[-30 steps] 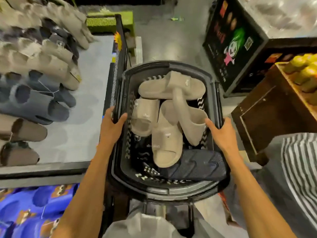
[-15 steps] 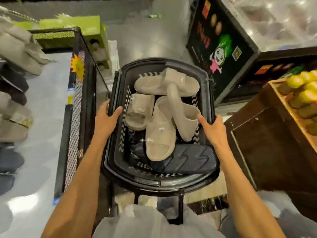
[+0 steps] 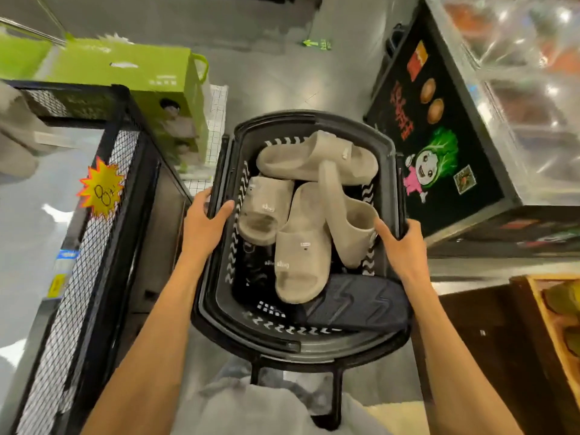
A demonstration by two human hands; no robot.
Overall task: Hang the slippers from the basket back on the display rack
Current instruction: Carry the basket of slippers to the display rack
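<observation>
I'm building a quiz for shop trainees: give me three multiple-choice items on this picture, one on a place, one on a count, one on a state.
1. Where in the basket does the dark navy slipper lie?
A) near right corner
B) far left corner
C) hanging outside it

2. How many beige slippers show in it?
A) two
B) four
C) seven

3. What are the left grip and right grip doing?
A) lifting a slipper
B) hanging free
C) holding the basket's side rims

Key: 1A, it lies at the person's end, beside the right wrist. 2B, four separate beige ones can be counted. 3C, each thumb hooks over a rim.
</observation>
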